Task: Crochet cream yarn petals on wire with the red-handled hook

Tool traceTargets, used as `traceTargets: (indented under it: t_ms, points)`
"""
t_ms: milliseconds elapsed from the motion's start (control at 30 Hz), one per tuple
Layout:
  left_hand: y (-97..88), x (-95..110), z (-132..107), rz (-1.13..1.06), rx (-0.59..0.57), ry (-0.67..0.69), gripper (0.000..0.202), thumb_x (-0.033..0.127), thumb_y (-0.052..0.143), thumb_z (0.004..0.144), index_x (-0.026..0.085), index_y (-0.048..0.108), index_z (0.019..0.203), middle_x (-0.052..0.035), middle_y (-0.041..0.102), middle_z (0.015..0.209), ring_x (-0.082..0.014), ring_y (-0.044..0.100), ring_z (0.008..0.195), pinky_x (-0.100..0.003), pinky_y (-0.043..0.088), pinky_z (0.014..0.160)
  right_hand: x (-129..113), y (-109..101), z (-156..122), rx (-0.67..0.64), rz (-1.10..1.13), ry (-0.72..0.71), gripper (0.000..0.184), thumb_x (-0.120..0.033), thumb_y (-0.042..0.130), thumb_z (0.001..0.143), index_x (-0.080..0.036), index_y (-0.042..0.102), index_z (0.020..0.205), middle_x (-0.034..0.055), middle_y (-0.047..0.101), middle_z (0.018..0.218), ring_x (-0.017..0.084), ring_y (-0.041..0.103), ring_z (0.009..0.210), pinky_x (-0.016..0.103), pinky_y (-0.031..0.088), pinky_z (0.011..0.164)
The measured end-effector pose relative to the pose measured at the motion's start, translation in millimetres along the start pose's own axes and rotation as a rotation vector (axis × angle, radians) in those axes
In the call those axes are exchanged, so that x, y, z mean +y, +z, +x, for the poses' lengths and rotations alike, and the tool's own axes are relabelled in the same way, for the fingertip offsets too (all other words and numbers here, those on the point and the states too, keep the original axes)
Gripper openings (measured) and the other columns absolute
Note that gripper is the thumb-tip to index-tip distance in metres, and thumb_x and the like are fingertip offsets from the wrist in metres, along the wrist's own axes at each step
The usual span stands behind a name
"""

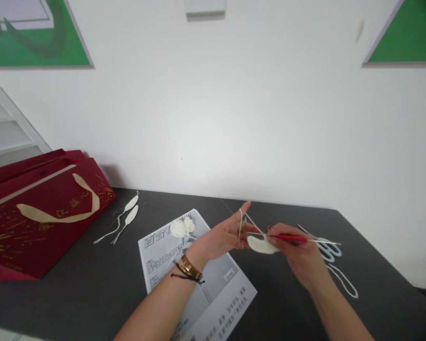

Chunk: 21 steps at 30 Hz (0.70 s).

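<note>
White yarn (pixel 240 226) runs around the fingers of my left hand (pixel 227 234), its index finger raised and the others curled. From there a taut strand leads to a small white crocheted piece (pixel 262 245), curved like a petal, between my hands. My right hand (pixel 303 258) is closed around a crochet hook with a red handle (pixel 289 237). The hook's tip is at the upper edge of the piece, and my right fingertips touch the piece's right end. Exactly how my left fingertips meet the piece is hard to see.
Printed paper (pixel 199 303) lies under my left arm, with a white yarn bundle (pixel 182 228) on it. Two white crocheted leaf shapes (pixel 131 214) with tails lie left. Scissors with pale blue handles (pixel 329 251) and a yarn loop (pixel 348 286) lie right. Red gift bags (pixel 53 241) stand left.
</note>
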<state>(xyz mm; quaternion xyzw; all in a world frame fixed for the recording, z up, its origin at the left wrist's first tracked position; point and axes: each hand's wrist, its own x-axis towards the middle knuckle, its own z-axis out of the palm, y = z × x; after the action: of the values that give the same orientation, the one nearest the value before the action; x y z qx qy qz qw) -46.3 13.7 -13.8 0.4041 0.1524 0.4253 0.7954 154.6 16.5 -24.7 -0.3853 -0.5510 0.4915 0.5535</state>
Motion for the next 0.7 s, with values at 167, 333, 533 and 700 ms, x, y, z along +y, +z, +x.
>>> traceTargets:
  t_ms: [167,333,533,700]
  points:
    - [15.2,-8.4,3.5,0.091,0.209,0.105,0.089,0.012,0.068,0.072,0.031,0.018,0.144,-0.0055,0.065,0.095,-0.0157,0.058,0.087,-0.031,0.039,0.081,-1.5,17.2,-6.9,0.016,-0.117,-0.158,0.002,-0.020,0.069,0.072,-0.022,0.070,0.072,0.0025,0.063,0.073,0.017,0.057,0.068,0.028,0.044,0.060]
    - [29.3,-15.7,6.4,0.236,0.359,0.195,0.094,0.017,0.073,0.069,0.031,0.017,0.144,-0.0001,0.061,0.080,-0.0132,0.055,0.076,-0.028,0.040,0.073,1.1,23.2,-11.3,0.079,-0.060,-0.243,0.009,-0.017,0.069,0.073,-0.025,0.071,0.077,0.0020,0.064,0.080,0.017,0.058,0.077,0.028,0.045,0.068]
    - [33.8,-14.6,5.2,0.242,0.388,0.211,0.092,0.019,0.071,0.071,0.033,0.016,0.144,0.0040,0.056,0.071,-0.0095,0.052,0.065,-0.025,0.038,0.066,4.1,19.9,-10.8,0.047,0.093,-0.018,0.012,-0.030,0.066,0.078,-0.022,0.070,0.086,0.0031,0.066,0.081,0.016,0.058,0.074,0.026,0.045,0.063]
    - [35.4,-9.6,2.6,0.253,0.374,0.191,0.093,0.016,0.071,0.070,0.033,0.016,0.144,0.0049,0.055,0.068,-0.0086,0.050,0.061,-0.024,0.037,0.064,1.8,18.6,-9.9,0.063,0.222,0.149,0.023,-0.037,0.068,0.075,-0.021,0.067,0.092,0.0018,0.067,0.075,0.014,0.060,0.064,0.023,0.047,0.056]
